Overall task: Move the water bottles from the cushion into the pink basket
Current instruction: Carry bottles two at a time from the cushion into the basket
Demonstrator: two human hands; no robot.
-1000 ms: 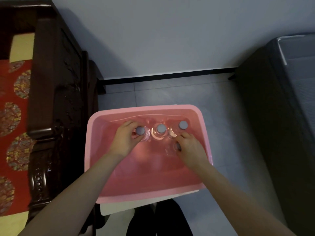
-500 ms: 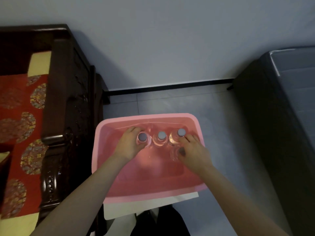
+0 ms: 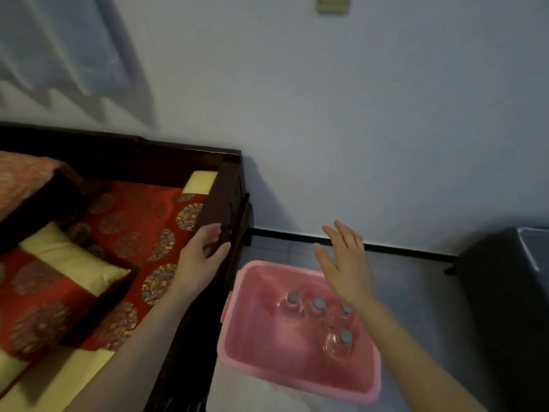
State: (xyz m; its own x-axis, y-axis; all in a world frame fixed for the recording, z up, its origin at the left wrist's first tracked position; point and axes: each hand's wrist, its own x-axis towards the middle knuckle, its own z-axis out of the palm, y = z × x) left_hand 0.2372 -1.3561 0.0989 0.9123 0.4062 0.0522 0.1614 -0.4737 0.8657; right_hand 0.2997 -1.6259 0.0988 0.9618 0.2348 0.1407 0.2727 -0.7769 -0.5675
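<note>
The pink basket [image 3: 255,349] sits on the floor at lower centre. Several clear water bottles with grey caps stand upright inside it, one at the left [image 3: 291,303] and one nearer me [image 3: 341,343]. My left hand [image 3: 199,260] hovers over the dark wooden sofa arm, fingers loosely curled, holding nothing. My right hand [image 3: 346,263] is raised above the basket's far edge with fingers spread and straight, empty. The red patterned cushion [image 3: 139,230] lies on the sofa seat to the left; no bottle shows on it.
The dark wooden sofa frame [image 3: 219,203] runs beside the basket's left side. A red and cream pillow [image 3: 59,281] lies on the seat. A dark cabinet [image 3: 505,292] stands at the right. A white sheet lies under the basket on the grey tiled floor.
Both hands have let go of the bottles and lifted out of the basket. The left hand moved left over the sofa arm. The view swung up and to the left.
</note>
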